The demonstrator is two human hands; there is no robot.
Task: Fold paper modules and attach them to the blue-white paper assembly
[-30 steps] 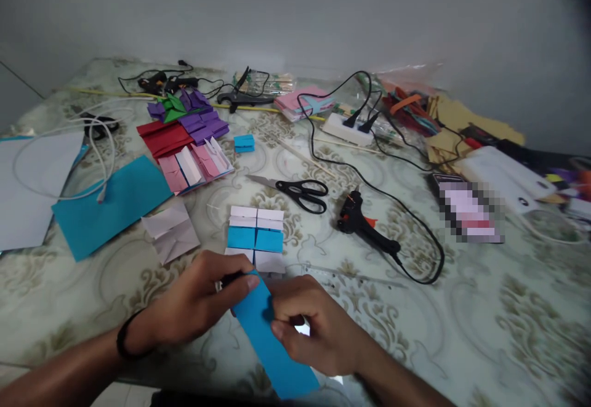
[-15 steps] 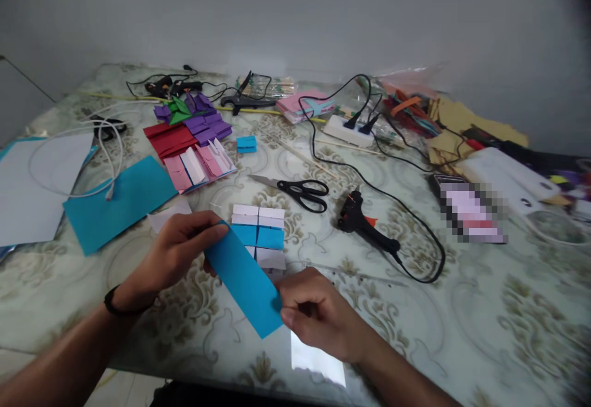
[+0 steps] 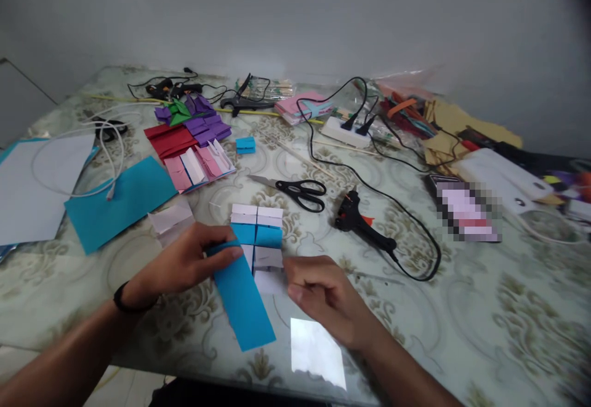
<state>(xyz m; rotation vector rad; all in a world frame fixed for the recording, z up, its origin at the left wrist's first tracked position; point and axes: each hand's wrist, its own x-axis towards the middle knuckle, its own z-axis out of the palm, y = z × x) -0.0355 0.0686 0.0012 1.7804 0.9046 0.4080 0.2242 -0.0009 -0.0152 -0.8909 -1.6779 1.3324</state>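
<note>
My left hand [image 3: 196,253] pinches the upper end of a blue paper strip [image 3: 247,311] between thumb and fingers. The strip slants down toward the table's near edge, its lower end free. My right hand [image 3: 323,293] is curled closed to the right of the strip and apart from it, with nothing visible in its fingers. Behind the strip lie folded white and blue paper pieces [image 3: 268,236] in rows, partly covered by my left hand and the strip; my right fingertips are close to their right edge. Black-handled scissors [image 3: 302,193] and a black glue gun [image 3: 367,222] lie beyond.
Left are a blue sheet [image 3: 122,204], white sheets [image 3: 41,191] and a white cable [image 3: 120,154]. Folded red paper [image 3: 170,141] and purple paper [image 3: 209,128] lie farther back. A white power strip [image 3: 344,131] feeds black cords. A phone [image 3: 466,210] lies right.
My right hand has let go of the blue strip's lower end and moved slightly right and up. My left hand has shifted right, and the strip now hangs more steeply.
</note>
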